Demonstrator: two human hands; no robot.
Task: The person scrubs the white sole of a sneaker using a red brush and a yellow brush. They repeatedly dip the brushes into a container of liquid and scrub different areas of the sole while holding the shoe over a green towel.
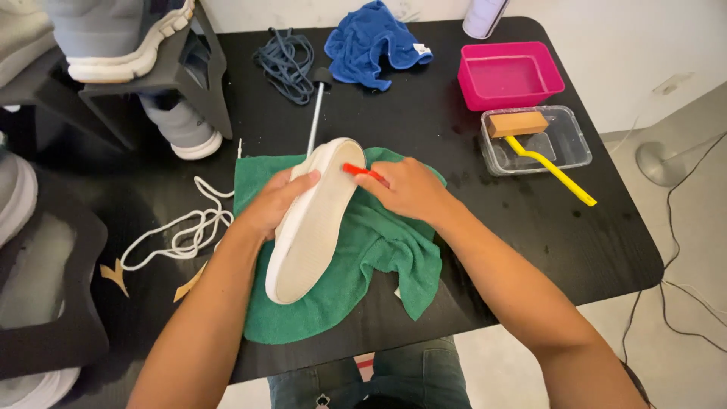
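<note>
Left hand (276, 203) grips the white shoe (314, 220) from its left side, fingers curled over the upper edge, thumb on the sole. Shoe is tilted on its side, sole facing the camera, toe pointing away. Right hand (405, 189), just right of the shoe's toe, fingers closed around a red brush (362, 171); brush tip touches the sole edge near the toe. Shoe rests over a green towel (363, 257), which spreads out beneath and to the right of the shoe, rumpled, on the black bench (530, 235).

Left of the shoe: loose white shoelace (182, 231) on the bench, two tan scraps beside it. Beyond the shoe's toe: a thin metal rod with a dark end (315, 113), a dark lace bundle (286, 64), a blue cloth (375, 45). Far right of the shoe: pink tub (509, 74), and nearer, a clear tray (568, 144) holding a wooden-backed brush with yellow handle (549, 163); handle sticks out over the tray rim. White cylinder (483, 15) at the bench's far edge behind the pink tub. Far left of the shoe: grey sneakers (121, 38) on a black stand (182, 83). Wet spots on the bench right of the towel.
</note>
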